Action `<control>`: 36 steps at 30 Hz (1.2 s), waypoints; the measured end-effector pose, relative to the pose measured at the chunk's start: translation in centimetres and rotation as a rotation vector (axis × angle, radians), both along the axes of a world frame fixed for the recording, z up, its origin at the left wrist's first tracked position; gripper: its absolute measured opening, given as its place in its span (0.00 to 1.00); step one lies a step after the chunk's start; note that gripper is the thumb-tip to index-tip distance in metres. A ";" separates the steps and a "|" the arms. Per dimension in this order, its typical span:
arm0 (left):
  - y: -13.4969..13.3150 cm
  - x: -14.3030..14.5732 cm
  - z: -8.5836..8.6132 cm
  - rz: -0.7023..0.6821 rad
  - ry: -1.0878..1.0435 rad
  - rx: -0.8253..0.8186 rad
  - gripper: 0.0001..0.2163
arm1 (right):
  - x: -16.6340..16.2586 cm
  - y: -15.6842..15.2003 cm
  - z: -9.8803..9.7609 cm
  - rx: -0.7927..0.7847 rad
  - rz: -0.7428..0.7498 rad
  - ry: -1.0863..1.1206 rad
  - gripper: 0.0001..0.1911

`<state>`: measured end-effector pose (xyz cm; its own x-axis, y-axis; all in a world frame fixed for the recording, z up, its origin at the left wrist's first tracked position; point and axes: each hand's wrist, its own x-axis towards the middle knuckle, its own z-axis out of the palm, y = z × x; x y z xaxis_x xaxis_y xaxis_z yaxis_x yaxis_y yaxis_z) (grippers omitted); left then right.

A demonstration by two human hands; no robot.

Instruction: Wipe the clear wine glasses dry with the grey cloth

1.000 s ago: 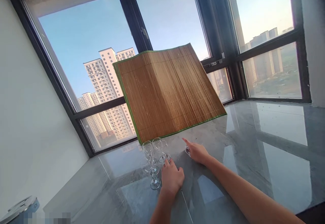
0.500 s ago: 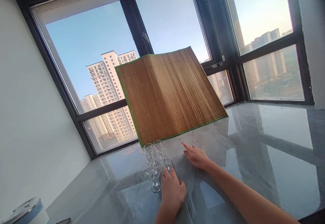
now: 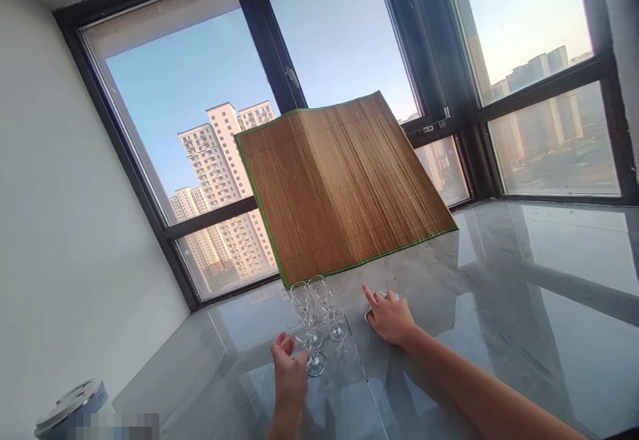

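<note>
Several clear stemmed glasses [image 3: 318, 297] stand upright in a tight group on the grey marble-look surface. My left hand [image 3: 289, 367] is at the near left side of the group, beside the front glass [image 3: 316, 363]. Its fingers are half bent, with a gap to the thumb; whether they touch that glass I cannot tell. To the right of the glasses, my right hand [image 3: 392, 320] rests low over the surface, index finger stretched forward. A small white thing [image 3: 384, 295] shows around its bent fingers, mostly covered, its kind unclear.
Behind the glasses a brown bamboo mat [image 3: 344, 180] with green edging leans against the dark window frame. A white and blue lidded container [image 3: 74, 403] stands at the lower left, partly blurred out. Windows line the back and right.
My left hand has moved left, from the right side of the front glasses to their left side. My right hand has shifted slightly, and a white thing now shows beneath it.
</note>
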<state>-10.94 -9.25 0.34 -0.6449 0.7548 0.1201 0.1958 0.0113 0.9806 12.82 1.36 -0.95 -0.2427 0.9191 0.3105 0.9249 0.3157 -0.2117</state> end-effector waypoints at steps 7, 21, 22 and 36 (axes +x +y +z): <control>1.1 0.5 -1.5 -0.256 -0.057 -0.040 0.15 | 0.2 -0.5 -0.3 -0.012 0.056 -0.003 0.35; 4.1 10.8 -0.7 -0.344 0.846 0.129 0.20 | 0.8 2.1 -0.5 -0.156 0.048 0.386 0.43; 4.5 10.8 -0.9 -0.345 0.846 0.132 0.20 | 1.0 2.2 -0.3 -0.195 0.036 0.498 0.43; 4.4 9.8 0.0 -0.422 0.529 0.245 0.28 | 1.4 -1.2 5.1 -0.549 0.281 1.343 0.40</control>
